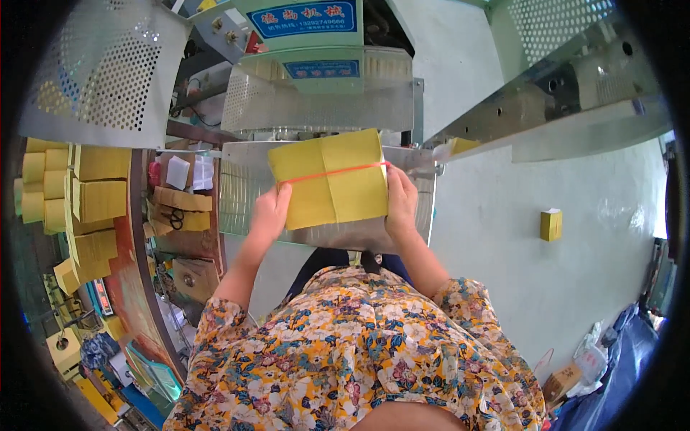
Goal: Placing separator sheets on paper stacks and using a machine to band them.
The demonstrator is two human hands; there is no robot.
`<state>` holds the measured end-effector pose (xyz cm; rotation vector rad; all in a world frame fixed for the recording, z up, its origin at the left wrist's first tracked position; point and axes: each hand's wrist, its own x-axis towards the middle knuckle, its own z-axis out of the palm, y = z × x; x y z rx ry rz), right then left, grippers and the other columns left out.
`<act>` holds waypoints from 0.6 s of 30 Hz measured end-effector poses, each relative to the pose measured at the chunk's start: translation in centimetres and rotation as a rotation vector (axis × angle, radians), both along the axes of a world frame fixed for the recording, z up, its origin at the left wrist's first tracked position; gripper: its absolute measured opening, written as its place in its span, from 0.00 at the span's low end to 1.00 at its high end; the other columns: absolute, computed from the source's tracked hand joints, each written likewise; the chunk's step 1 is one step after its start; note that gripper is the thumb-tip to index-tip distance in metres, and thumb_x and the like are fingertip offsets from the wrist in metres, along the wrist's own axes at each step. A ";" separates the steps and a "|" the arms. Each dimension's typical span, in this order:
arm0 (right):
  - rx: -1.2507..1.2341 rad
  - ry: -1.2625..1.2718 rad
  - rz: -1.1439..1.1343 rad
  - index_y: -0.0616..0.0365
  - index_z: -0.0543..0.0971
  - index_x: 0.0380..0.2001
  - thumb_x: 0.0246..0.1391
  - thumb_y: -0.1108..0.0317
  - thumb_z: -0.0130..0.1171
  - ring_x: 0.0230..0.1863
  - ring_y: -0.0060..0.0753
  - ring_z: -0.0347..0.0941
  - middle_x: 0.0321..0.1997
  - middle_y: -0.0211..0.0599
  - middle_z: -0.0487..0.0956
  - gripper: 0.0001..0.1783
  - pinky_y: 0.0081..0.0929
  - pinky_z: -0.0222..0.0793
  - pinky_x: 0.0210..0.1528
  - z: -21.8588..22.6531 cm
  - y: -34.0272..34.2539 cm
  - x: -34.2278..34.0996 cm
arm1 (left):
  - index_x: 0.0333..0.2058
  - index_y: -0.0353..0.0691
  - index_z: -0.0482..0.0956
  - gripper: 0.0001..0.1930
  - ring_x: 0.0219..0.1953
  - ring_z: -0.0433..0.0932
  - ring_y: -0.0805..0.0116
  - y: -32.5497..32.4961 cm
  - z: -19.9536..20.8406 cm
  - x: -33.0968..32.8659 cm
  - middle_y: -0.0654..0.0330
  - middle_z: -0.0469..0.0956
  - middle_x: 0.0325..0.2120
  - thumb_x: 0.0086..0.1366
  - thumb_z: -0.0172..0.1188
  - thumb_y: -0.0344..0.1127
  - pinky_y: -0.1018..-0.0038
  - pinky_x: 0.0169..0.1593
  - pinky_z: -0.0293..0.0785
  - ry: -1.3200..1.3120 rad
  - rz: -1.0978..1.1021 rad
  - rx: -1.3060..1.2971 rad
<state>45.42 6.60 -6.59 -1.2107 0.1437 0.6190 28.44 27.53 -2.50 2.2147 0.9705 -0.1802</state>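
Between my two hands is a thick bundle of yellow paper (356, 197), tilted a little, with a crease or seam down its middle. A red band (334, 172) runs across it from side to side. My left hand (272, 210) grips its left edge, thumb on top by the band. On the right edge, my right hand (400, 197) holds it close to where the band goes round the side. The fingers underneath are hidden. Below the bundle lies a shiny metal tray (241, 205) of the machine.
Ahead stands a machine with a clear guard (316, 93) and a perforated panel (108, 79). A slanted metal beam (532, 93) reaches in at right. Stacked yellow bundles (100, 201) and scissors (174, 218) are at left. A small yellow block (551, 225) sits on the floor.
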 end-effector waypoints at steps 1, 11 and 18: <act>-0.008 0.003 -0.010 0.65 0.79 0.46 0.63 0.66 0.51 0.38 0.15 0.70 0.38 0.27 0.78 0.15 0.17 0.67 0.42 -0.2 -0.9 -0.8 | 0.50 0.29 0.73 0.30 0.40 0.80 0.53 0.0 -0.2 -1.5 0.51 0.80 0.40 0.71 0.43 0.56 0.62 0.46 0.73 0.003 -0.010 -0.008; -0.253 -0.353 0.088 0.65 0.78 0.46 0.62 0.60 0.50 0.41 0.21 0.73 0.41 0.33 0.80 0.19 0.21 0.68 0.46 1.0 -0.4 1.1 | 0.50 0.33 0.73 0.30 0.46 0.75 0.66 5.5 -5.3 -1.5 0.57 0.77 0.43 0.69 0.47 0.58 0.67 0.53 0.69 -0.568 0.420 -0.733; -0.047 -0.011 -0.023 0.60 0.72 0.56 0.65 0.51 0.45 0.51 0.28 0.72 0.52 0.36 0.76 0.26 0.28 0.70 0.53 -1.8 -2.4 -4.8 | 0.53 0.39 0.71 0.25 0.42 0.78 0.60 -0.7 -4.6 1.3 0.54 0.77 0.44 0.69 0.44 0.52 0.62 0.44 0.77 -0.492 0.610 -0.987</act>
